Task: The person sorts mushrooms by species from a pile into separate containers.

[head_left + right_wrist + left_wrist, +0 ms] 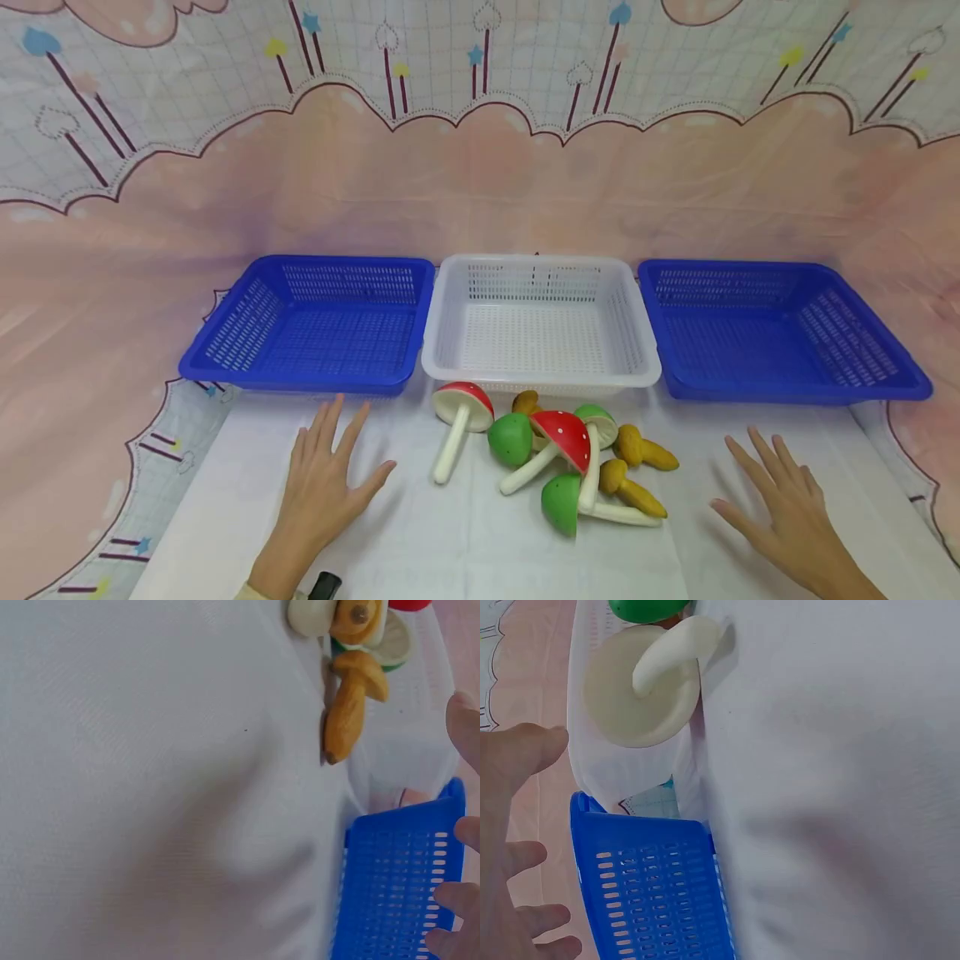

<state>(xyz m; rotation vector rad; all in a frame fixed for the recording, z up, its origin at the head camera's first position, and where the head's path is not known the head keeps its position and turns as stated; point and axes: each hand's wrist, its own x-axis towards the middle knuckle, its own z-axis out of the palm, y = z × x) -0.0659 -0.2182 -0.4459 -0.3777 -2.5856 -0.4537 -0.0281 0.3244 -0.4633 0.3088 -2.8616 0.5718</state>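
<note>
My left hand [324, 479] is held over the white cloth with fingers spread, holding nothing. To its right lies a toy mushroom with a red cap [468, 402] and white stem. On the other side, my right hand [783, 508] hovers with fingers apart, also holding nothing. Between the hands is a loose pile: another red-capped mushroom with white dots [562, 433], green-capped mushrooms [510, 439] with white stems, and several small brown mushrooms [637, 492]. The brown mushroom [347, 712] at the pile's edge is nearest my right hand in the right wrist view.
Behind the mushrooms stand three baskets in a row: a blue basket [307, 385] at left, a white basket [540, 377] in the middle, another blue basket [795, 392] at right. A patterned pink cloth [450, 192] hangs behind them.
</note>
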